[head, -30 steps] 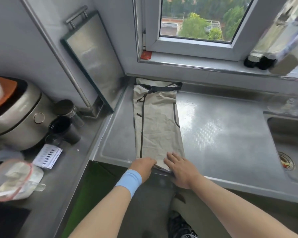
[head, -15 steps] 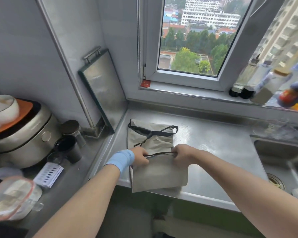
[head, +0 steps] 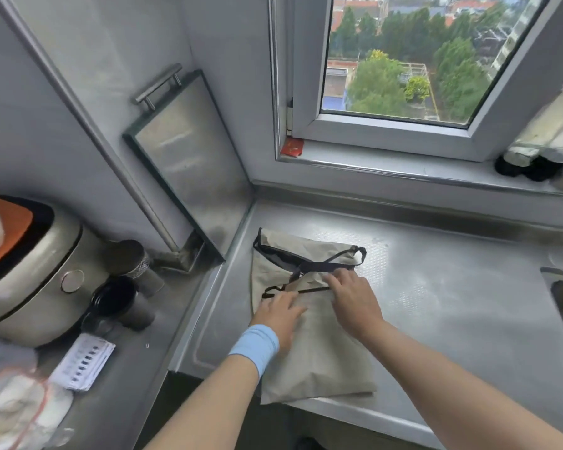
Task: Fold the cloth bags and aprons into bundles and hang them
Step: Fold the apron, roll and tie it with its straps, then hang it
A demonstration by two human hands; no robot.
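We had the beige cloth (head: 319, 362) (an apron, we judged, by its ties) lying on the steel tabletop (head: 452, 303) near the left corner. Its near edge reached the front lip, and its near part was doubled up over the far part. Our left hand (head: 281, 315), above the blue wristband (head: 255, 345), lay open and flat on the upper layer. Our right hand (head: 355, 300) lay open beside it, fingers stretched to the black-trimmed edge, and neither hand gripped anything. The step in hand seemed to be setting this fold. To do it well, we judged we should keep both palms down, sweep outward from the middle to push wrinkles to the sides, and square the top layer's edges with those beneath before halving again. The black straps (head: 309, 264) crossed loosely beyond the fold and would need tucking inside, or they would trail from the bundle. The fabric looked thin, matte and softly creased, likely to slide on the smooth, glossy metal, so firm pressure mattered.
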